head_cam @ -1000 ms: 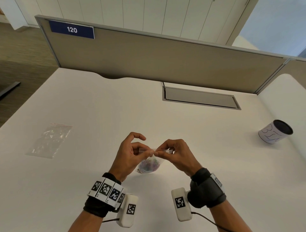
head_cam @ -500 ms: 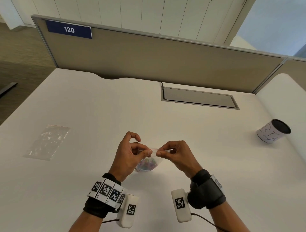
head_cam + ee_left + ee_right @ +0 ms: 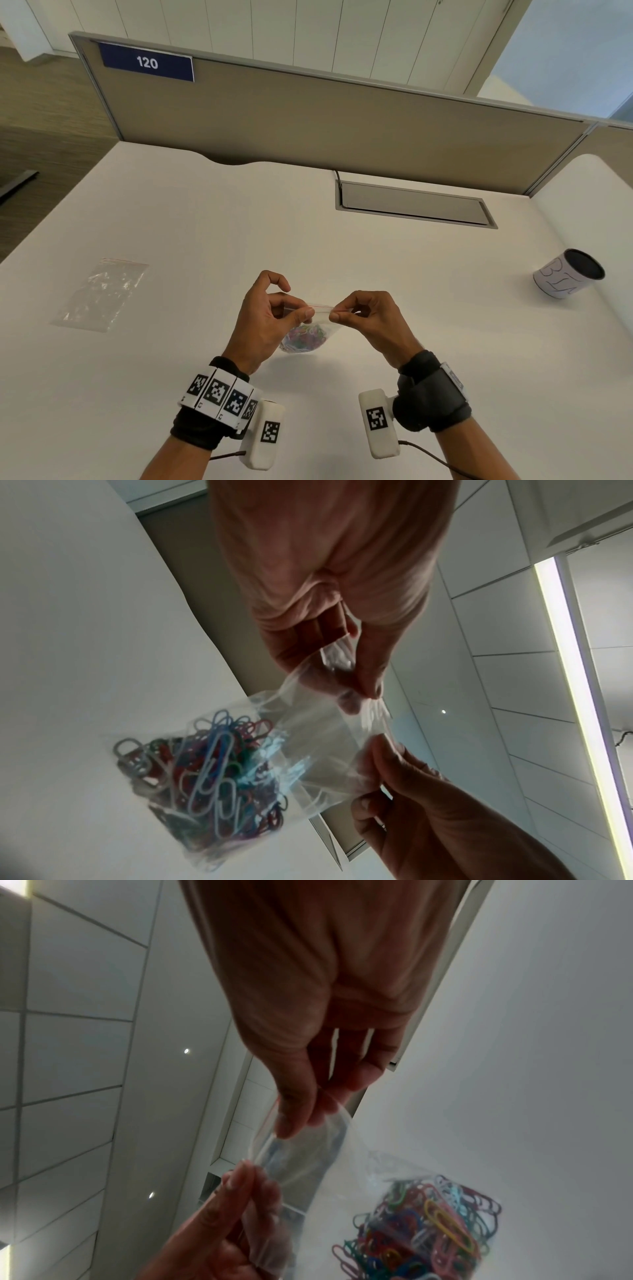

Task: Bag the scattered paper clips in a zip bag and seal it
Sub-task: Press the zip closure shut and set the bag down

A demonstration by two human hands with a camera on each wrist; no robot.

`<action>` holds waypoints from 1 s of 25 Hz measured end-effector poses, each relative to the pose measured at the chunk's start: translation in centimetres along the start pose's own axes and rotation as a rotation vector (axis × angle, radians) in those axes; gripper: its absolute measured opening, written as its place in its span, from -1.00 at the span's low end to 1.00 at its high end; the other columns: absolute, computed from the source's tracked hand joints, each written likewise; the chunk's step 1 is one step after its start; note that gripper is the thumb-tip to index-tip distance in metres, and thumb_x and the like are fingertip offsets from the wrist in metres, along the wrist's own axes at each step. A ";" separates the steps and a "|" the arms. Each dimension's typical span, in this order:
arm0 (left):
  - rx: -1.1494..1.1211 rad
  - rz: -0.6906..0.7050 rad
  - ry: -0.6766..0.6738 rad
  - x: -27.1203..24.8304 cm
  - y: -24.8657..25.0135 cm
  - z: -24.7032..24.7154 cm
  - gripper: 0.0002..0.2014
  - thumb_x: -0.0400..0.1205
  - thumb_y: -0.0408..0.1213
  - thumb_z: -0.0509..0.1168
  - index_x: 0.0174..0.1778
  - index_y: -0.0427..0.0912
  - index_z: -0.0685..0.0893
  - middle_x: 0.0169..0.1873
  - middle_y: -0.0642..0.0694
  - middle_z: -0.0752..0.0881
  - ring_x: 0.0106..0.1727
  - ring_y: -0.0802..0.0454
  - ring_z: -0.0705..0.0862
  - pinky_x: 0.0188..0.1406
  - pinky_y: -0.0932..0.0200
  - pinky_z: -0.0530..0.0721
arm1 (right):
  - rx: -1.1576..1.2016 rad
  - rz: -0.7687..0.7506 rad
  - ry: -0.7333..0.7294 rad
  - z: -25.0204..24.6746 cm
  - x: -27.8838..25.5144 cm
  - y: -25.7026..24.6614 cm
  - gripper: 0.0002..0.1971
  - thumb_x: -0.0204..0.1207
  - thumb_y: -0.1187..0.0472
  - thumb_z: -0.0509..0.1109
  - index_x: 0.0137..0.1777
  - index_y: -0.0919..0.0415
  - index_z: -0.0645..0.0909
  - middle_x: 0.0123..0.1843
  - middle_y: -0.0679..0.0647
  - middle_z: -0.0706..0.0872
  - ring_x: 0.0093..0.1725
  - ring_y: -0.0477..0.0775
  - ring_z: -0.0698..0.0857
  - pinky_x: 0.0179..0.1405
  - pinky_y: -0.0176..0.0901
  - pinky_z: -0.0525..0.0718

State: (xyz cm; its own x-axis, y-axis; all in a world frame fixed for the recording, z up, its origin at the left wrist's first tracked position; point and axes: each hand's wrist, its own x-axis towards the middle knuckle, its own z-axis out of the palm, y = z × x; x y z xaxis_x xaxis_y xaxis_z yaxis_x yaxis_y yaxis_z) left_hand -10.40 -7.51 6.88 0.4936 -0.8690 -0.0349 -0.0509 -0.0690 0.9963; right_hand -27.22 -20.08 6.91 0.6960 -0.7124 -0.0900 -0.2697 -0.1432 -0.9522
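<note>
A small clear zip bag (image 3: 321, 318) hangs just above the white desk (image 3: 205, 222), with a heap of coloured paper clips (image 3: 305, 338) in its bottom. My left hand (image 3: 306, 310) pinches the left part of the bag's top strip between thumb and forefinger. My right hand (image 3: 335, 313) pinches the strip a short way to the right. In the left wrist view the left hand (image 3: 363, 696) and right hand (image 3: 377, 750) both hold the bag (image 3: 308, 739) above the clips (image 3: 212, 772). The right wrist view shows the right hand (image 3: 301, 1123), left hand (image 3: 246, 1177) and clips (image 3: 428, 1231).
A second, empty zip bag (image 3: 102, 294) lies flat on the desk at the left. A paper-wrapped cup (image 3: 568, 274) stands at the right. A grey cable hatch (image 3: 414, 205) is set in the desk in front of the partition (image 3: 308, 120).
My right hand's pinch has slid to the right along the bag's top strip, away from the left hand. The left hand has stayed put.
</note>
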 end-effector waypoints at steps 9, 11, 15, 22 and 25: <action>-0.021 0.007 0.027 0.0 0.0 -0.8 -0.60 0.47 -0.48 0.52 0.01 -0.26 0.40 -0.28 -0.21 0.88 -0.28 -0.17 0.85 -0.12 0.09 0.83 | 0.214 0.023 0.014 0.0 -0.2 0.3 -0.89 0.40 0.38 0.54 -0.19 0.45 0.71 -0.28 0.16 0.78 -0.28 -0.01 0.70 -0.24 -0.24 0.68; -0.023 0.005 0.027 0.0 0.0 -0.8 -0.60 0.47 -0.49 0.52 0.01 -0.25 0.41 -0.28 -0.20 0.88 -0.28 -0.14 0.85 -0.11 0.10 0.82 | 0.193 0.019 0.017 0.2 -0.2 0.3 -0.91 0.42 0.37 0.52 -0.21 0.42 0.71 -0.31 0.13 0.76 -0.28 0.00 0.67 -0.24 -0.25 0.64; -0.019 0.009 0.034 -0.1 0.2 -0.8 -0.61 0.47 -0.47 0.52 -0.05 -0.12 0.42 -0.28 -0.20 0.88 -0.27 -0.10 0.85 -0.09 0.11 0.82 | 0.233 0.001 0.041 0.7 -0.3 0.2 -0.90 0.43 0.35 0.52 -0.18 0.42 0.71 -0.33 0.12 0.75 -0.29 -0.01 0.67 -0.24 -0.28 0.65; -0.057 0.002 0.036 -0.3 0.0 -2.0 -0.61 0.46 -0.48 0.52 -0.05 -0.13 0.42 -0.26 -0.25 0.87 -0.26 -0.17 0.85 -0.08 0.03 0.82 | 0.222 0.004 -0.016 1.8 -0.3 -0.6 -0.90 0.43 0.35 0.52 -0.16 0.42 0.73 -0.27 0.12 0.76 -0.29 -0.08 0.66 -0.29 -0.34 0.61; -0.064 -0.011 0.031 -0.4 -0.2 -2.5 -0.60 0.45 -0.48 0.53 -0.02 -0.14 0.44 -0.26 -0.24 0.87 -0.23 -0.17 0.86 -0.03 -0.04 0.83 | 0.168 -0.019 -0.008 2.5 -0.2 -0.8 -0.92 0.47 0.34 0.49 -0.18 0.38 0.72 -0.34 -0.02 0.75 -0.33 -0.15 0.66 -0.31 -0.39 0.60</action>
State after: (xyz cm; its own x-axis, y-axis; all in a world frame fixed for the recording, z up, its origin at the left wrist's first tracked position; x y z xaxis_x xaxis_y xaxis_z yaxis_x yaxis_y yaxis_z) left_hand -8.42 -5.95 6.88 0.5207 -0.8525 -0.0447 0.0097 -0.0465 0.9989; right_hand -25.51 -18.10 6.93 0.7052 -0.7052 -0.0735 -0.1420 -0.0389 -0.9891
